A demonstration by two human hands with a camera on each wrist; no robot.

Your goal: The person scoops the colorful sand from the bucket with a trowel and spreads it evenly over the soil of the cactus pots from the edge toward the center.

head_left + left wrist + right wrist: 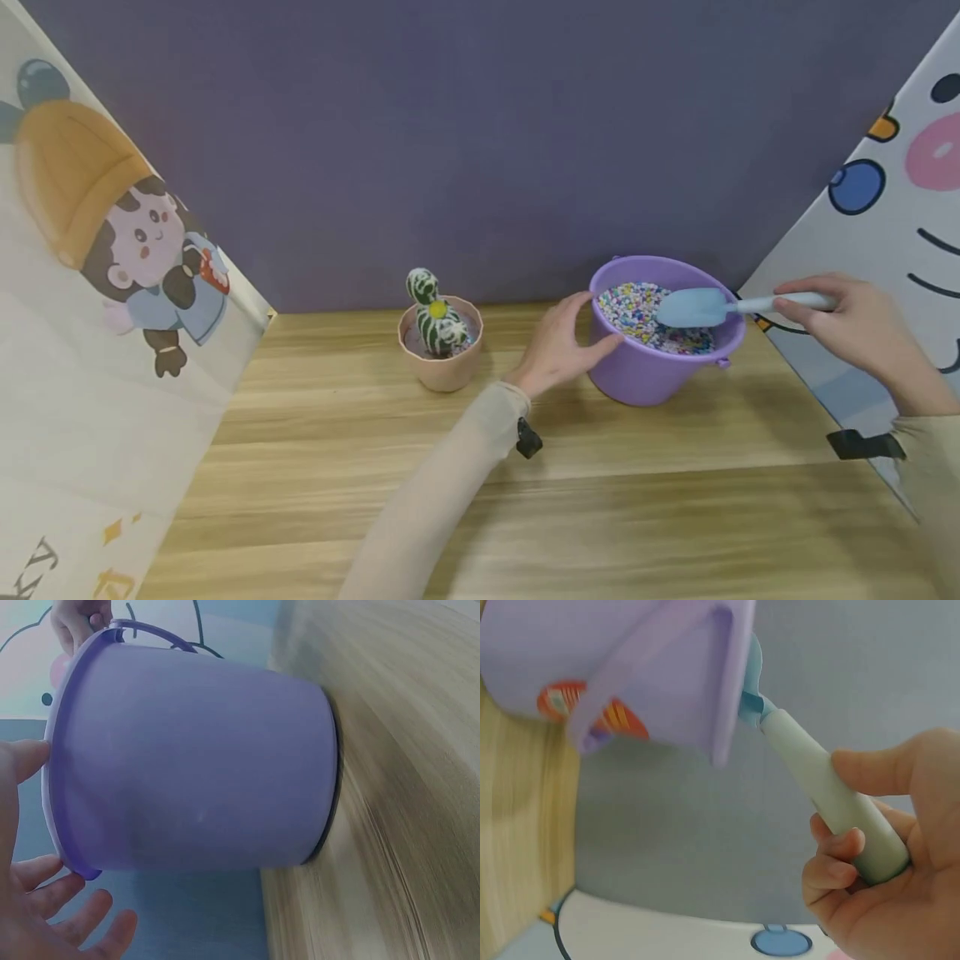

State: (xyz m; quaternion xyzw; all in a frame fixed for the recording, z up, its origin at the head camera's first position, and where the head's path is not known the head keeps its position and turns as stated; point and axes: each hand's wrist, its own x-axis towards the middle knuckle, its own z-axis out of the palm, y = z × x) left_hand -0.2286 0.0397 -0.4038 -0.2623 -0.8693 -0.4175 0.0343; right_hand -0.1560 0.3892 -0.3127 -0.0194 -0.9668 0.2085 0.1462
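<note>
A purple bucket (637, 379) stands on the table, holding small multicoloured pebbles (630, 307). My right hand (855, 321) grips the pale handle of a light blue trowel (693, 307). The trowel's blade lies inside the bucket, over the pebbles. In the right wrist view, fingers and thumb curl round the trowel handle (832, 795). My left hand (558, 342) is at the bucket's left rim, thumb and fingers spread wide. The left wrist view has its fingertips (37, 870) right at the rim, with the other fingers extended off the bucket wall.
Left of the bucket stands a pinkish pot (442, 375) with a striped green cactus (431, 321) bearing a yellow flower. The wooden table (600, 533) runs back to a dark wall (480, 150). Panels with cartoon pictures stand at both sides.
</note>
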